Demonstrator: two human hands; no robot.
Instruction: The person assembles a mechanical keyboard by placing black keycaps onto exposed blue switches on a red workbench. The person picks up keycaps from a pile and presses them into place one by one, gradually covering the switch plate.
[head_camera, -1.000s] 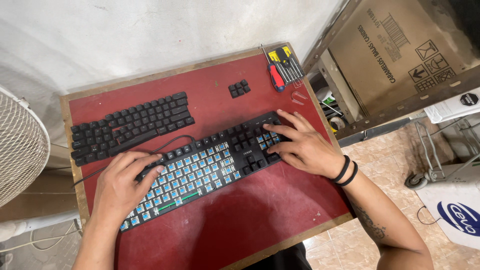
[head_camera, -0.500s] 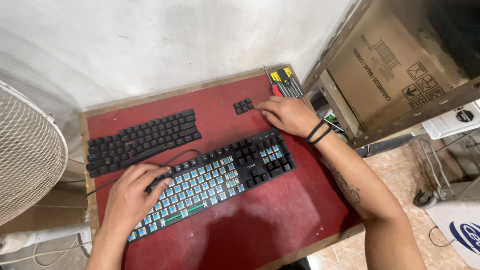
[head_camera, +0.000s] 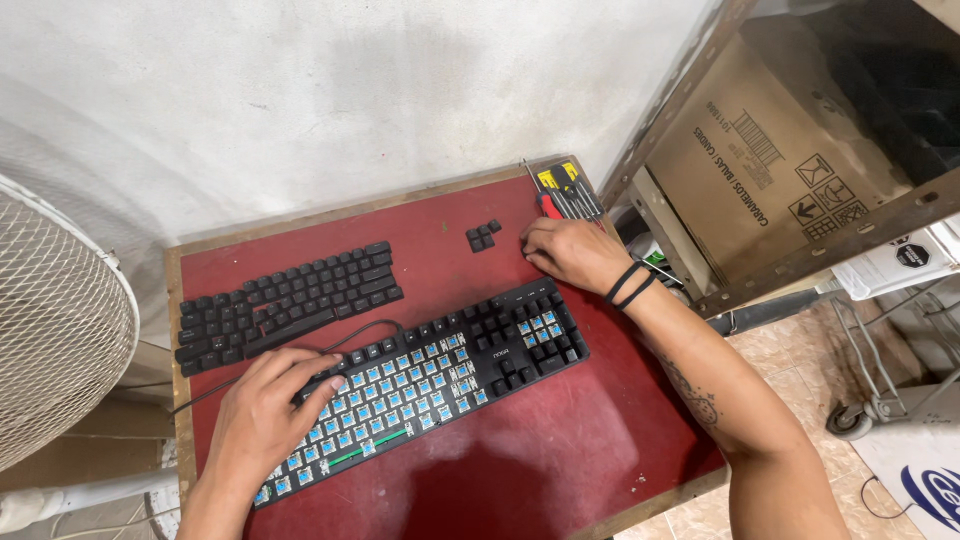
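A black mechanical keyboard (head_camera: 500, 350) lies slantwise on the red table top (head_camera: 560, 450). Many of its keycaps are off, baring blue switches. My left hand (head_camera: 270, 415) rests on the keyboard's left part with its fingers spread, beside the black cable (head_camera: 370, 327). My right hand (head_camera: 572, 255) lies knuckles up on the table's far right part, just below a set of screwdrivers (head_camera: 565, 192) with yellow, black and red handles. Its fingers are curled and hide what is under them. A small cluster of loose black keycaps (head_camera: 483, 236) sits left of that hand.
A block of removed black keycaps (head_camera: 285, 300), laid out in rows, sits at the table's far left. A white fan grille (head_camera: 55, 330) stands at the left. A metal shelf holds a cardboard box (head_camera: 780, 160) at the right. A white wall rises behind the table.
My right hand left the keyboard's right end, went up past the small keycap cluster and now lies by the screwdrivers. My left hand stayed on the keyboard. The camera view shifted.
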